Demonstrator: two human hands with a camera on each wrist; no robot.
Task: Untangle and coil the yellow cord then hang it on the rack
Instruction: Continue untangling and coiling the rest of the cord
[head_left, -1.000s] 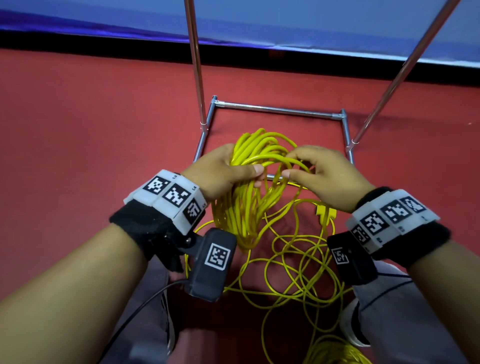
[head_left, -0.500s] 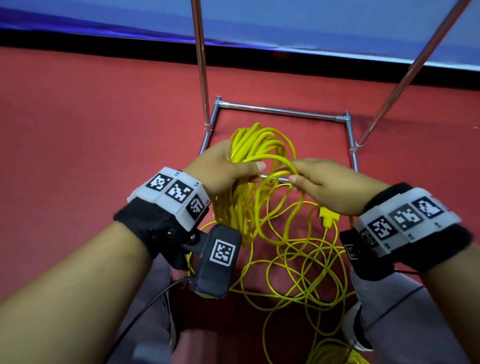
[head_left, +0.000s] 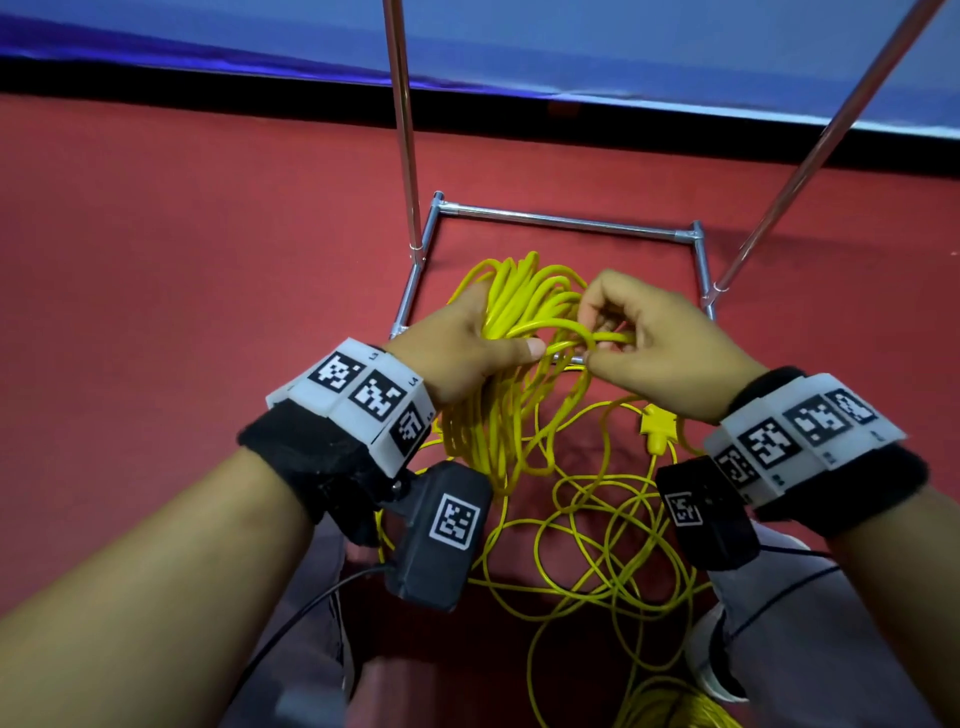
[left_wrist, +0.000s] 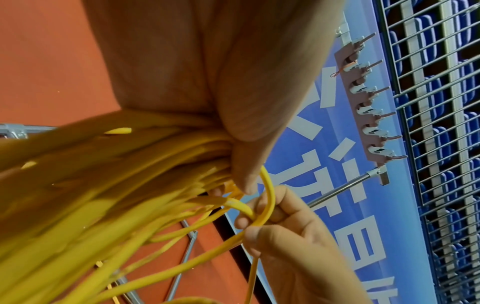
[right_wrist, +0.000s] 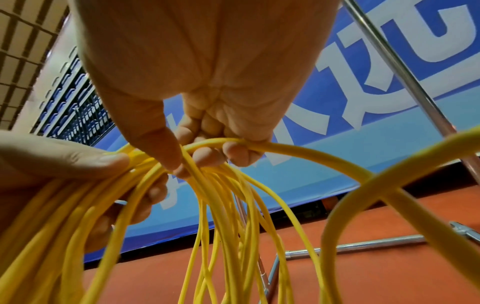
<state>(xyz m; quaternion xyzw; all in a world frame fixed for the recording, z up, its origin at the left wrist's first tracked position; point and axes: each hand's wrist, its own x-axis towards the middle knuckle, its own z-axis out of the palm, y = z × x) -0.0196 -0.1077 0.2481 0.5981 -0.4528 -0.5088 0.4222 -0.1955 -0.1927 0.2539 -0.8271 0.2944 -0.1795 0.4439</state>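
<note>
while left hand (head_left: 457, 348) grips coiled yellow cord (head_left: 519, 306), right hand (head_left: 649, 338) pinching one loop, rack (head_left: 566, 221) behind

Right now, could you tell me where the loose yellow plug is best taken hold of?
Take the yellow plug by its flat sides, coming from above with the right hand. It hangs by its lead beneath that wrist, clear of the coil the left hand holds.

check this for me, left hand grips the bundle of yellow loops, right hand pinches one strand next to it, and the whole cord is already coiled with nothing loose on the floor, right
Not quite. The left hand grips the bundle of the yellow cord and the right hand pinches one strand, but the head view shows much of the cord lying in loose tangled loops on the red floor.
</note>
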